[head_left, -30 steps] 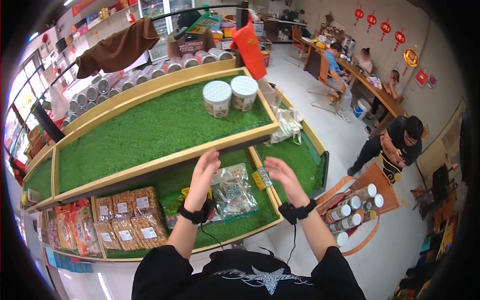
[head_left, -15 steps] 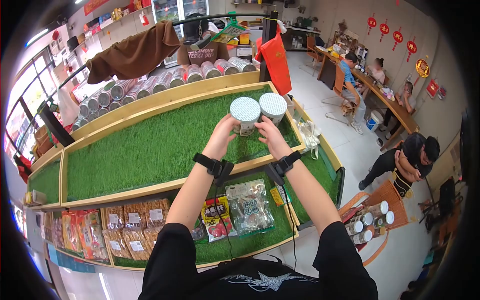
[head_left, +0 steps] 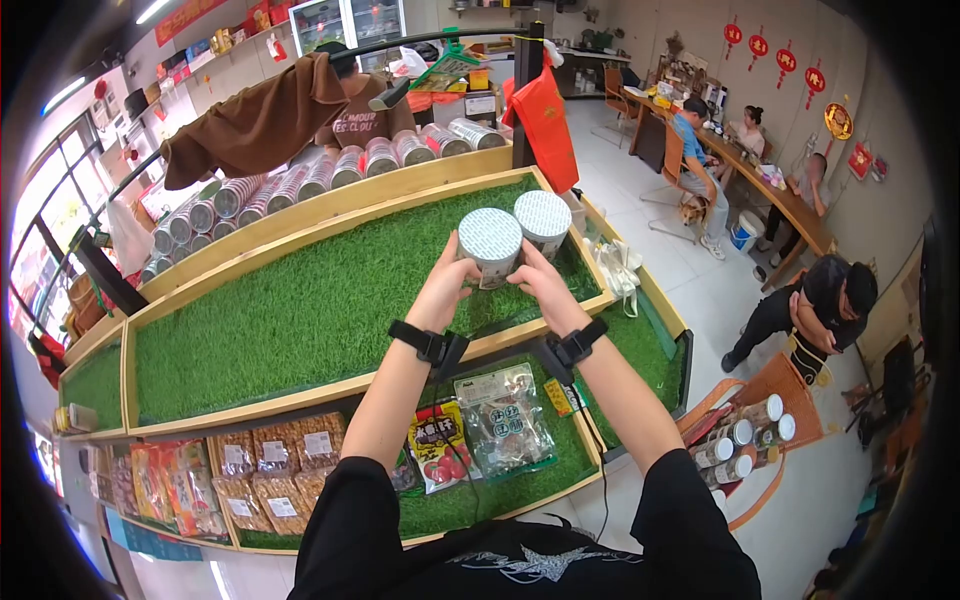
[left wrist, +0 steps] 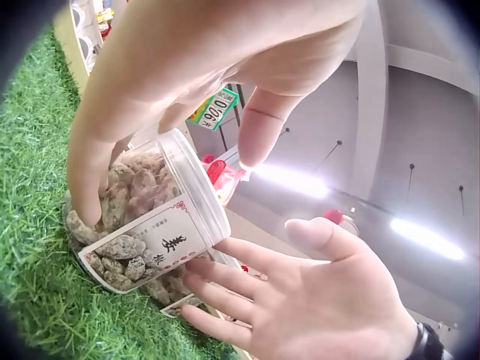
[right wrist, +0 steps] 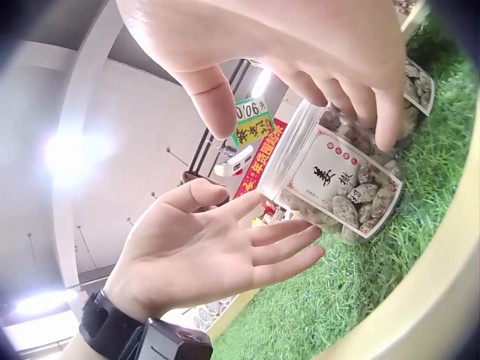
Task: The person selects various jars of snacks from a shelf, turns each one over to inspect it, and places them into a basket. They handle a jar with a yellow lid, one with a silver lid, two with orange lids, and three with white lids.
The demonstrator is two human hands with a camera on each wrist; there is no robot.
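A clear plastic jar (head_left: 490, 236) with a white patterned lid stands on green artificial turf (head_left: 300, 300), filled with powdery brown dried pieces. My left hand (head_left: 445, 290) touches its left side, and my right hand (head_left: 543, 288) touches its right side. In the left wrist view the jar (left wrist: 142, 232) shows a white label, and the right hand's fingers (left wrist: 225, 300) reach along it, nearly straight. The right wrist view shows the left hand's fingers (right wrist: 289, 244) extended against the jar (right wrist: 337, 180), thumb away from it. A second similar jar (head_left: 543, 214) stands close behind, to the right.
A wooden rim (head_left: 400, 400) borders the upper turf tray. Below lie a red-and-yellow snack bag (head_left: 440, 445), a clear bag of dried goods (head_left: 505, 420) and several nut-like packs (head_left: 280, 465). Stacked jars (head_left: 330, 170) line the back. A person (head_left: 825, 310) stands at the right.
Both hands came up from over the lower shelf to the nearer jar. Since half a second ago they have closed in on its sides, and it sits slightly nearer to me.
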